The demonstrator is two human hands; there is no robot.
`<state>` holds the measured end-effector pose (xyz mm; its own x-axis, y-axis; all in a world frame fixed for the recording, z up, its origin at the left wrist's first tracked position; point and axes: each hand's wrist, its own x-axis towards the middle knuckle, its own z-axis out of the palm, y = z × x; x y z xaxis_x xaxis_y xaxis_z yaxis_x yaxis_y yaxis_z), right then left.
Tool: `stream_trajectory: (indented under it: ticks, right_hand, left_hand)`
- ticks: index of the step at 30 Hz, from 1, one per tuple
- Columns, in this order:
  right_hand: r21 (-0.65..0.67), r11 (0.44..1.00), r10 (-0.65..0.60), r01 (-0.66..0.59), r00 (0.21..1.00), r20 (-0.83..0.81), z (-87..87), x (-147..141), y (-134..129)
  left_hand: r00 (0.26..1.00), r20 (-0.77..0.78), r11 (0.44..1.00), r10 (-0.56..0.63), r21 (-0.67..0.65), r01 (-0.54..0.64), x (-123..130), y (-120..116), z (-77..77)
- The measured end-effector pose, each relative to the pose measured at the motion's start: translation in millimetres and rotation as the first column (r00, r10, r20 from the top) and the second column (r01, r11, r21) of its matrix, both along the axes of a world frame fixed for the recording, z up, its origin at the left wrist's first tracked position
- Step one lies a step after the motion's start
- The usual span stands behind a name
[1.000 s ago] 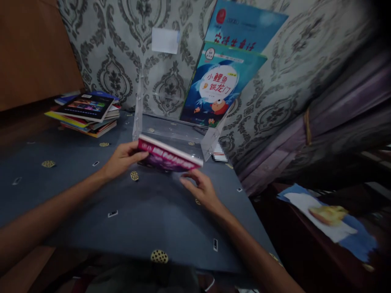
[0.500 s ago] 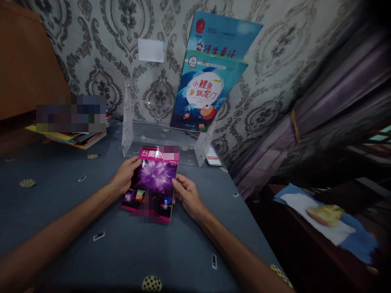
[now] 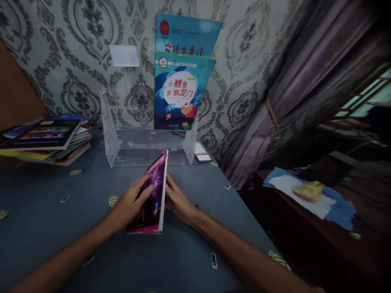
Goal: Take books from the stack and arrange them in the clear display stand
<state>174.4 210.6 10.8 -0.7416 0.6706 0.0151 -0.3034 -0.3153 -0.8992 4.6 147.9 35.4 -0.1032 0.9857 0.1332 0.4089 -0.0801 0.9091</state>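
A purple and pink paperback book (image 3: pixel 155 203) is tilted between my hands above the table, its white page edges facing right. My left hand (image 3: pixel 134 199) lies across the front cover with the thumb pressed on it. From the right, my right hand (image 3: pixel 177 199) grips the page-edge side, and some of its fingers are hidden behind the book. Just beyond stands a clear acrylic stepped rack (image 3: pixel 111 142). On its right side a blue picture book with an orange fish (image 3: pixel 180 110) leans upright, in front of a taller blue book (image 3: pixel 189 34).
A stack of books (image 3: pixel 45 136) lies at the left on the blue-grey tablecloth (image 3: pixel 100 215). Patterned wallpaper backs the table. To the right hang a tied purple curtain (image 3: pixel 256 130) and a lower surface holding a yellowish item (image 3: pixel 309 190) on white and blue sheets.
The purple book has turned from facing me flat to tilted edge-on. My left hand has slid onto its cover. The view has shifted, showing more of the right side.
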Motion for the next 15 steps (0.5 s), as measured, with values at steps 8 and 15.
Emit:
stream_trajectory:
  ticks: [8, 15]
  right_hand:
    - [0.401, 0.916, -0.037, -0.015, 0.992, 0.12, -4.0, 1.8, -13.3]
    - [0.559, 0.829, -0.126, -0.016, 0.968, 0.215, 3.4, 7.1, -17.1]
  left_hand:
    - [0.88, 0.472, 0.956, 0.053, -0.278, 0.092, 7.1, -18.9, 32.3]
    - [0.816, 0.533, 0.897, 0.223, -0.44, 0.043, -1.7, -21.4, 41.5]
